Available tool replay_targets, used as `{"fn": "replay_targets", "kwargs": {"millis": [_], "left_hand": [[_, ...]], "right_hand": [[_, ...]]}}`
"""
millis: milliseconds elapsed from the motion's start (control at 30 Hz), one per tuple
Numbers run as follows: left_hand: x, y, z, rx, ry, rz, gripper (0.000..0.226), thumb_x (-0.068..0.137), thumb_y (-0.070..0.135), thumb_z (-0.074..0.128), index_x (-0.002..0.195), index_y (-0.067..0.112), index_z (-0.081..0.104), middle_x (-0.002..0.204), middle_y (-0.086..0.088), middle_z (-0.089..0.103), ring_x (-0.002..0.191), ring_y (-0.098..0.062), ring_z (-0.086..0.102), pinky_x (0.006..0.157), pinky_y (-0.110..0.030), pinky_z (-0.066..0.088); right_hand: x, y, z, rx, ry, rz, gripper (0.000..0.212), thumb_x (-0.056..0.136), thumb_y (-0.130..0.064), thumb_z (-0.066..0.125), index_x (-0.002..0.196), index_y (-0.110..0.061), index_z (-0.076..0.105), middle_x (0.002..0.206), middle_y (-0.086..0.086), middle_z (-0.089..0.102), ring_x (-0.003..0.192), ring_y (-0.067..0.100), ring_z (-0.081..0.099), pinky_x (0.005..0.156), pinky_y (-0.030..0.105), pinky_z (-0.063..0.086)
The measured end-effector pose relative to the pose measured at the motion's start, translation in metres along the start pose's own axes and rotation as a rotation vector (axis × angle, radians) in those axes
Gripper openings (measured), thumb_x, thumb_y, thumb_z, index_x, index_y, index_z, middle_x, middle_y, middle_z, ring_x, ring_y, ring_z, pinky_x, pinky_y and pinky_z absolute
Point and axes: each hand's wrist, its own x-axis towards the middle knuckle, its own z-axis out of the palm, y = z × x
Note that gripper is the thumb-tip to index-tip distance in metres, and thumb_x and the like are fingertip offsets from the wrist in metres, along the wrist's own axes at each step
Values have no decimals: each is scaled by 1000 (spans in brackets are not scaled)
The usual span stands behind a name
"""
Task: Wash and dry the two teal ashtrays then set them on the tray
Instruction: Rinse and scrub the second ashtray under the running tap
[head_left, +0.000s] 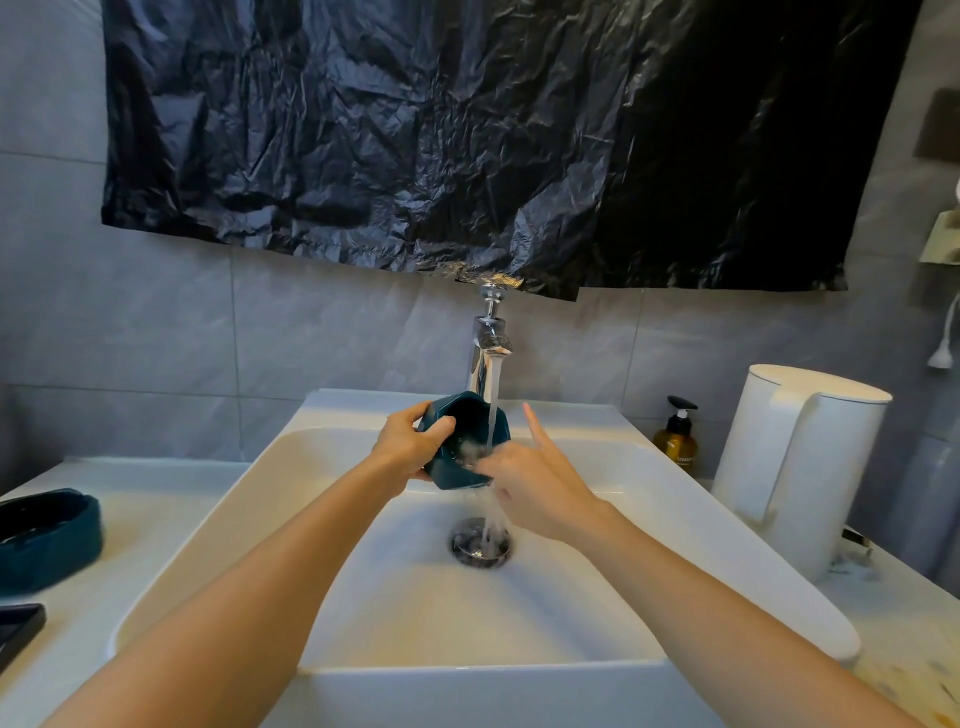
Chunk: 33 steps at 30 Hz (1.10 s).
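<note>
My left hand (410, 444) grips a teal ashtray (462, 415) by its rim and holds it tilted under the running tap (488, 338) above the white sink (311, 545). Water streams through the ashtray down to the drain (480, 543). My right hand (530, 478) reaches into the ashtray's lower edge with some fingers, the index finger pointing up. The second teal ashtray (47, 540) sits on the counter at the far left. A dark tray corner (18, 626) shows at the left edge, just below it.
An amber pump bottle (678, 439) and a tall white container (800, 467) stand on the counter to the right of the sink. A black plastic sheet (467, 145) hangs on the grey tiled wall above the tap.
</note>
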Motion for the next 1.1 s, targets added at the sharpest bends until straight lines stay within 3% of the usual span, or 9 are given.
{"fn": "replay_targets", "kwargs": {"millis": [133,333,433,633,733,833,967,1033,1100], "left_hand": [[1,-1,1,27,8,16,39,94,21,56,133,18,51,124,-13,57,108,-34,57,82,-48,54],[2,-1,1,56,14,24,38,94,20,56,132,18,52,123,-13,57,109,-35,56,82,-48,55],[1,0,2,87,-1,38,37,95,21,56,131,19,52,122,-13,58,108,-35,57,82,-48,55],[2,1,-1,81,0,39,39,94,21,56,133,17,51,124,-13,58,110,-36,56,81,-47,55],[2,4,-1,63,-5,53,38,95,22,56,132,18,52,121,-13,58,107,-35,57,81,-48,55],[2,5,-3,94,12,69,39,94,24,58,132,19,53,119,-12,59,105,-35,58,79,-49,57],[1,4,-4,143,6,76,38,93,24,59,130,20,54,118,-10,60,105,-34,58,78,-48,58],[1,5,-4,156,-5,67,38,93,23,59,131,20,53,119,-11,60,105,-35,58,78,-48,58],[0,5,-3,168,-14,58,39,93,22,59,131,20,53,119,-12,60,106,-35,58,80,-48,57]], "right_hand": [[1,-21,5,398,-69,63,54,90,-5,54,138,-28,44,141,2,50,138,29,28,116,42,27],[-1,-6,-2,-82,32,-46,42,89,-13,49,128,-29,55,118,-1,67,121,21,50,119,46,-11],[-3,-20,1,288,-8,38,25,88,-16,54,111,-26,57,113,1,61,125,29,36,112,48,28],[2,5,3,-264,113,-104,35,86,-13,50,112,-30,66,101,-7,71,115,14,54,109,44,-30],[4,1,4,-240,211,-109,31,77,-4,64,101,-21,71,83,0,73,98,23,63,119,46,5],[1,-12,3,258,113,29,23,85,-3,55,100,-13,69,96,10,70,105,32,58,94,40,50],[1,-3,8,240,38,-9,42,89,-6,52,124,-26,62,120,2,65,113,24,52,93,32,46],[3,8,5,-80,116,-122,38,84,-7,60,115,-26,67,110,1,70,111,22,55,107,38,38],[6,9,6,-163,164,-163,26,75,-7,69,96,-22,72,88,3,73,95,27,64,100,48,47]]}}
